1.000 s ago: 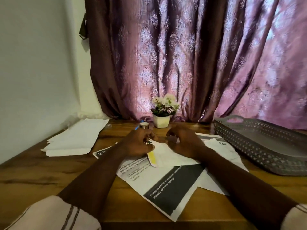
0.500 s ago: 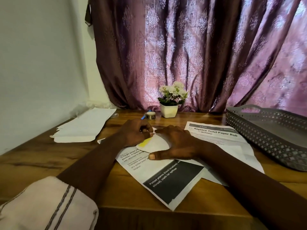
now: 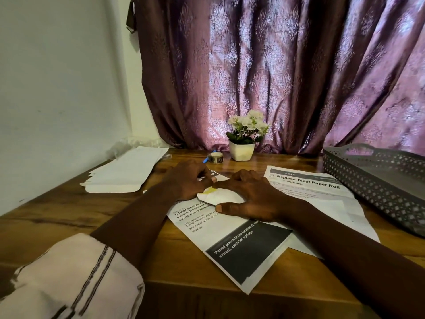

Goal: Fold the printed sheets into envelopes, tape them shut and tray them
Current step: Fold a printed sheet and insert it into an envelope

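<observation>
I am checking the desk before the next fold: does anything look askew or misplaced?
The printed sheet with the black block lies skewed, its near corner hanging past the front edge of the table. The folded paper, pinched by the left hand and pressed by the right hand, bulges instead of lying flat.

I am seeing a folded white piece (image 3: pixel 220 197) with a yellow mark lying on a printed sheet (image 3: pixel 241 247); the tape roll (image 3: pixel 215 157) is standing behind, the grey tray (image 3: pixel 372 180) sitting at the right.
</observation>
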Demonstrator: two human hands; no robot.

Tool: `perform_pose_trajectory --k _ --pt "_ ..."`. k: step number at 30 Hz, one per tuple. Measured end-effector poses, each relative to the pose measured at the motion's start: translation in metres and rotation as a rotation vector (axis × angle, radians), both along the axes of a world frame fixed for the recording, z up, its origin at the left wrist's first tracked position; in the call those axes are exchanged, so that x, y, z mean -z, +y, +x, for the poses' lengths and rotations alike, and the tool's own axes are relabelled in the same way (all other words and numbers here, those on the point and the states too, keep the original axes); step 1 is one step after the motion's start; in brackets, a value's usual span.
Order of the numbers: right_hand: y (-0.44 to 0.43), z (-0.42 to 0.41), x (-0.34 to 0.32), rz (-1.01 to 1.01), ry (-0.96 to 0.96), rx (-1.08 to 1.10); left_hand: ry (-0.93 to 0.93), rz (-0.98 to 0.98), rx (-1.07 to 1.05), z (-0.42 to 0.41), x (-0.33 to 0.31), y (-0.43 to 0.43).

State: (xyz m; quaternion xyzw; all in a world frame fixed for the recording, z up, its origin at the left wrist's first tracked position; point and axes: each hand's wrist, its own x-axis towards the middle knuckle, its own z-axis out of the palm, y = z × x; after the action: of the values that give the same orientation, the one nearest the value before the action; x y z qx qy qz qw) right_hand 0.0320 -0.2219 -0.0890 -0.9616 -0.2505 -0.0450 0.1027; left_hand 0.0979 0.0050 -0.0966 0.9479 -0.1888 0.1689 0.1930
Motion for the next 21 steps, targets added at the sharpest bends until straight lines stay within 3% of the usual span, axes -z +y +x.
perform_pose_trajectory --k 3,8,13,15,18,21 --pt "0.001 0.000 -0.001 -0.011 -0.014 0.005 0.007 0.042 -0.033 -0.001 -0.003 -0.004" --pt "0.002 -0.001 -0.004 0.052 -0.024 -0.002 0.028 -0.098 -0.105 0.004 -0.001 -0.002" --pt "0.000 0.003 -0.002 0.174 -0.090 -0.031 -0.218 -0.359 -0.379 -0.004 -0.015 0.012" --pt "0.000 0.007 -0.002 0.174 -0.134 -0.007 -0.278 -0.567 -0.314 -0.004 -0.026 0.023" --pt "-0.002 0.013 -0.004 0.119 -0.257 0.039 -0.206 -0.876 -0.042 -0.011 -0.044 0.022" --pt "-0.004 0.016 -0.004 0.105 -0.338 0.036 -0.143 -0.873 0.074 -0.020 -0.048 0.015"
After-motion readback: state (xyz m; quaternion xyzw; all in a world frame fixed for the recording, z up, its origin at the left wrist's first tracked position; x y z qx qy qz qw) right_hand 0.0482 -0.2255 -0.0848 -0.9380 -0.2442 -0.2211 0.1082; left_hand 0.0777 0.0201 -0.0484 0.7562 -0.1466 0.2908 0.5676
